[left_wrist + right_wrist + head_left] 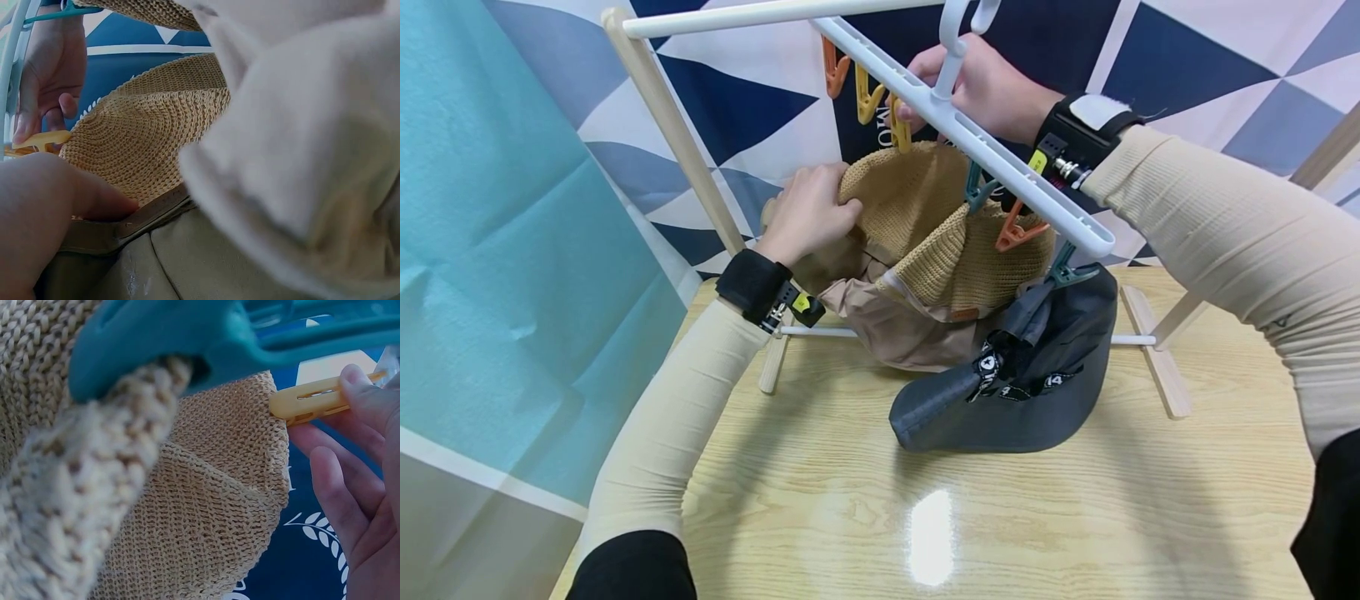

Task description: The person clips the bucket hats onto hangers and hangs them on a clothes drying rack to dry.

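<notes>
A tan knitted hat hangs open side up below a white clip hanger. My left hand grips the hat's left edge, thumb on the inside and the other fingers hidden. Behind the hanger, my right hand pinches a yellow clothespin between thumb and fingers. In the right wrist view, that yellow clothespin meets the hat's rim. A teal clothespin bites the knit rim nearer the camera. Below and behind the knitted hat hangs a beige cloth hat.
A dark grey cap hangs from another teal clothespin at the right end. Orange and yellow clothespins hang unused at the left. A wooden rack stands on the wood-grain table; a patterned cloth hangs behind.
</notes>
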The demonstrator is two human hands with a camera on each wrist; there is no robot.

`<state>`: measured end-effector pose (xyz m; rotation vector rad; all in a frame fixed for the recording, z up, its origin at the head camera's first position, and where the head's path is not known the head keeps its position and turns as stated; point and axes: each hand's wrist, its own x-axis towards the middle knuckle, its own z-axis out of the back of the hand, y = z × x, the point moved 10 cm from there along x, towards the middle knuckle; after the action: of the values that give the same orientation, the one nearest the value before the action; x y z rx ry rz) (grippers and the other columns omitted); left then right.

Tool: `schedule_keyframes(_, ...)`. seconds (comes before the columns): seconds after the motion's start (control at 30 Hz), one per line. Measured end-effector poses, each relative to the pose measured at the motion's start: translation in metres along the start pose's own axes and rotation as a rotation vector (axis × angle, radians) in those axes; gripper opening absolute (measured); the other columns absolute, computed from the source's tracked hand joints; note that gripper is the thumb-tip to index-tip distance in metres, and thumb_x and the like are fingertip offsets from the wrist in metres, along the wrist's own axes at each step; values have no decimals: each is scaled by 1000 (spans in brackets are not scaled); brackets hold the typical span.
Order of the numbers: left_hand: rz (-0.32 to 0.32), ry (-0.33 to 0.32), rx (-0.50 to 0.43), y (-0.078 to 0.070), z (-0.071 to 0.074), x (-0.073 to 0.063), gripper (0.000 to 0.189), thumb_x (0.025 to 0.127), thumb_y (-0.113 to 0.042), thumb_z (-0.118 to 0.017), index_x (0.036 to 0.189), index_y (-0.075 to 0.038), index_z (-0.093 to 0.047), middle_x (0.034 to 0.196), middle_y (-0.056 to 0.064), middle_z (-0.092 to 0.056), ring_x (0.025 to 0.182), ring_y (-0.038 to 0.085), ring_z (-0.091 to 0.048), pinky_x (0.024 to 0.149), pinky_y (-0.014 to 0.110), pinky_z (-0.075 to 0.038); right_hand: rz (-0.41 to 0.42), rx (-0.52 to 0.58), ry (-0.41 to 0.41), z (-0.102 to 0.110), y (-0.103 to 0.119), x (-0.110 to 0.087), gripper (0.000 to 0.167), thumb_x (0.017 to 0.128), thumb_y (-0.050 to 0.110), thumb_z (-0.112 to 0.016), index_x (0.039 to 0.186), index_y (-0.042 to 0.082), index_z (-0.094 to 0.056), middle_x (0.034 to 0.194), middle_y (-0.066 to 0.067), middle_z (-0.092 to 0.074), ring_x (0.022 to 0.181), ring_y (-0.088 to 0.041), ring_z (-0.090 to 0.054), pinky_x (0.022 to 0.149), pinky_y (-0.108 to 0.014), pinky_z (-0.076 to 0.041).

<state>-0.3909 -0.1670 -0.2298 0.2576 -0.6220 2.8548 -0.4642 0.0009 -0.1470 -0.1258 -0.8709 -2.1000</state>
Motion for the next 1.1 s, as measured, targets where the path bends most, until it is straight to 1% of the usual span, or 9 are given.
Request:
schedule_keyframes(0.13,-13,5,-2,-1,0,0,11,104,-18,-58,94,-13,-56,84,2,-48,81,25,-53,67,36,-36,-1,-3,1,0,0,-1,25,107,23,-78,124,6,-83,96,22,-73,94,-10,-64,81,-22,-48)
schedule_keyframes(0.27,-28,4,-1,-3,0,-1,9,104,-18,-58,98,-12,-59,85,2,-50,82,25,-54,67,37,-37,26,-4,-5,0,3,-2,21,107,19,-78,121,4,-83,96,20,-72,91,-9,-65,78,-19,-51)
schedule_keyframes(0.4,-45,-2,5,-5,2,-2,8,104,-18,-57,100,-12,-61,85,2,-50,83,25,-55,67,37,-38,33,12,-3,-1,3,-2,20,107,17,-78,120,3,-83,96,19,-73,89,-10,-67,77,-15,-55)
schedule_keyframes(0.47,-50,-4,8,-6,3,-3,8,104,-18,-57,100,-12,-61,85,2,-50,82,25,-54,67,37,-38,25,19,0,-2,2,-2,21,107,18,-78,122,3,-83,96,19,-73,90,-10,-68,80,-15,-55)
schedule_keyframes(0.63,-70,-10,7,-8,5,-4,10,104,-17,-58,104,-11,-65,85,3,-53,82,26,-55,69,37,-38,-10,38,7,-3,-2,-2,21,107,20,-79,122,6,-83,97,19,-74,96,-11,-66,80,-15,-56)
schedule_keyframes(0.77,-58,-3,4,-9,6,-3,14,105,-18,-57,111,-11,-68,88,3,-56,82,25,-56,68,37,-39,-22,63,15,-4,-3,-2,20,106,18,-79,121,6,-82,98,19,-75,97,-12,-65,80,-14,-57)
schedule_keyframes(0.9,-49,0,-8,-10,7,-2,17,105,-18,-57,115,-10,-70,90,3,-59,83,24,-57,68,36,-40,3,58,16,-4,0,-3,20,106,17,-78,122,4,-82,98,18,-74,94,-12,-64,77,-15,-57)
schedule_keyframes(1.1,-47,1,-11,-10,8,-1,17,105,-17,-57,113,-11,-70,88,2,-57,82,23,-55,67,35,-39,31,76,25,-4,1,-4,17,105,13,-79,119,3,-82,93,13,-72,87,-12,-67,73,-15,-59)
